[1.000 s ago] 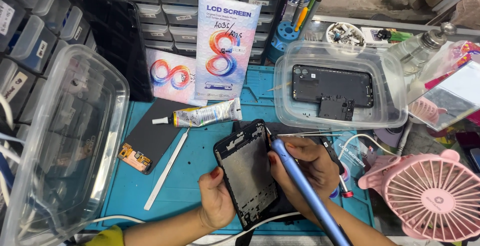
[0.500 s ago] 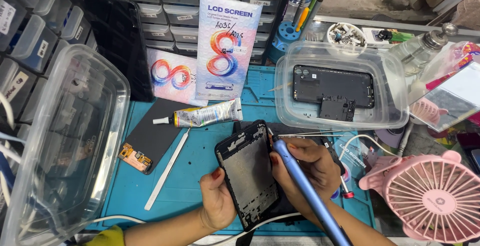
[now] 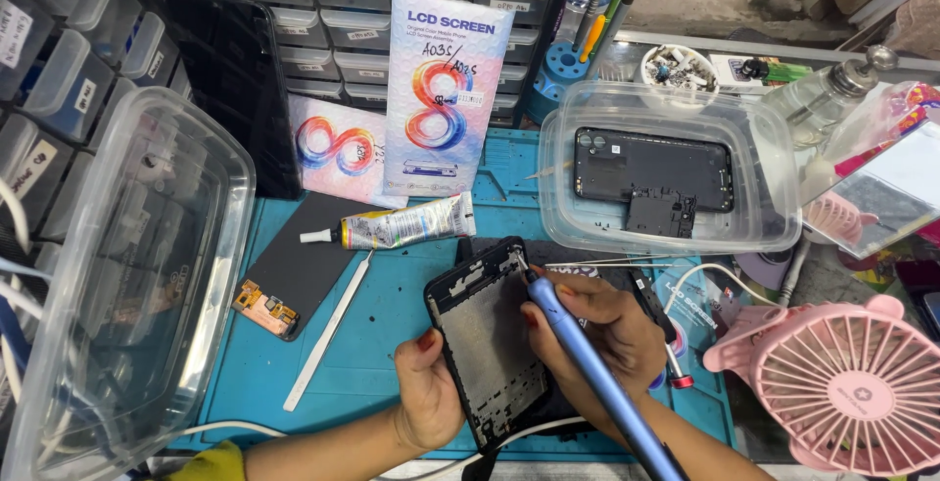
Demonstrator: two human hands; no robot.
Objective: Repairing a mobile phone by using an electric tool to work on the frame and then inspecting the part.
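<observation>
Hardly any movement since a moment ago — the right hand (image 3: pixel 607 329) still grips the blue pen-shaped tool (image 3: pixel 587 363), tip at the top edge of the phone frame (image 3: pixel 490 339). The left hand (image 3: pixel 431 393) wraps the frame's lower left edge, tilting it above the teal mat (image 3: pixel 392 324) — black rim, grey bare inside.

Blue tool (image 3: pixel 597 373) runs off bottom edge. Pink fan (image 3: pixel 850 391) cut by right edge. Bits in small white bowl (image 3: pixel 680 67) too tiny to tell.
</observation>
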